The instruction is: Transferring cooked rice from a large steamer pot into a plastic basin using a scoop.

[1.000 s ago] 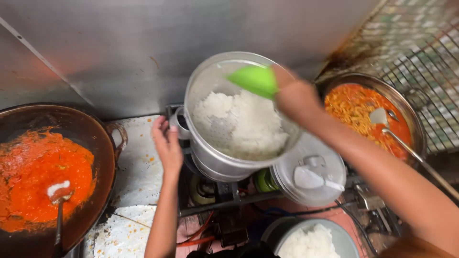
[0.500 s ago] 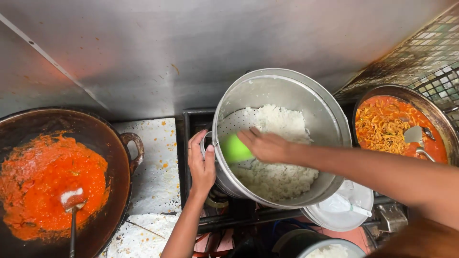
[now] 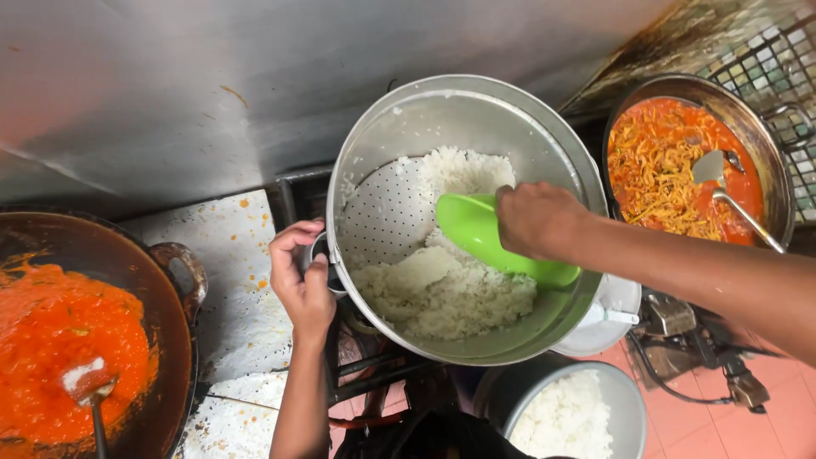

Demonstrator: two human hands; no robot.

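Steel pot [image 3: 476, 110], large and tilted toward the wearer, sits over the burner in the head view, its perforated insert showing bare on the left. Cooked white rice [image 3: 442, 289] lies heaped in the lower, near side. Left hand [image 3: 302, 276] has its grip closed around the pot's side handle at the rim, holding the tilt. Right hand [image 3: 540, 221] is closed on a green scoop [image 3: 489, 238] whose blade is down in the rice.

Risks, as judged: the tilted pot rests on one hand's hold; a slip there would likely drop it back onto the burner frame or tip rice over the near rim. The metal handle may be hot, which could loosen that hold. A second rice container [image 3: 565, 416] stands below the rim, partly out of frame, so a spill could miss it. Red sauce in the wok [image 3: 174, 280] to the left and the noodle pan [image 3: 748, 119] to the right stand close; a swinging forearm could catch the ladle [image 3: 731, 191]
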